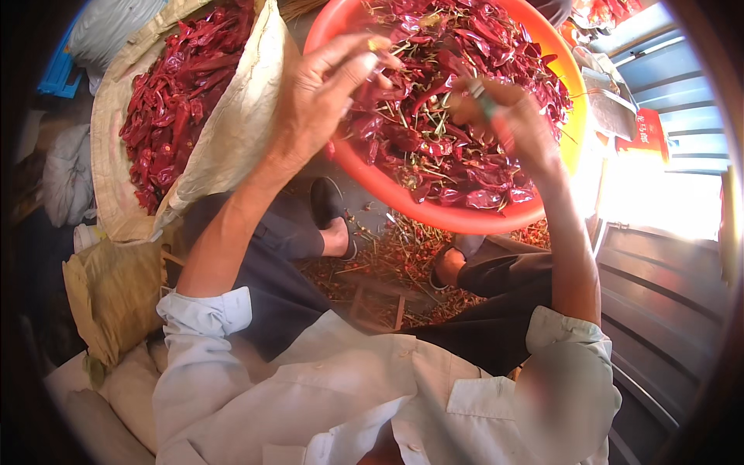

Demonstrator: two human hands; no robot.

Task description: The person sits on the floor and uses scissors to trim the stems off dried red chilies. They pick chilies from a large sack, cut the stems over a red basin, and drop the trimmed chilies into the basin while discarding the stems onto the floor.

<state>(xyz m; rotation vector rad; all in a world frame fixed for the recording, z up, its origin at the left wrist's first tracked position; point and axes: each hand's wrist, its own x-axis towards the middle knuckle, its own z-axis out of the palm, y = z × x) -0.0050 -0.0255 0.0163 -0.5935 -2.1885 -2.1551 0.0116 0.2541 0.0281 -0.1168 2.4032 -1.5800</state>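
Observation:
Over the left part of a red-orange plastic basin (395,195), my left hand (325,87) has its fingers curled. Something yellow is on one fingertip, and blurred red shows below the fingers; whether they hold a chili is unclear. My right hand (511,116), blurred, is bent over the middle of the heap. A silver and green thing (483,100) is at its fingers, too blurred to name. Dried red chilies (401,139), many with pale stems, fill the basin. To the left, an open woven sack (244,110) contains dried red chilies (174,116) with few stems showing.
Stems and red bits (401,244) litter the floor between my feet. A brown sack or carton (116,296) stands at left, below white plastic bags (67,174). Corrugated metal panels (657,290) line the right side, near a metal dustpan (610,102) and a red box (645,136).

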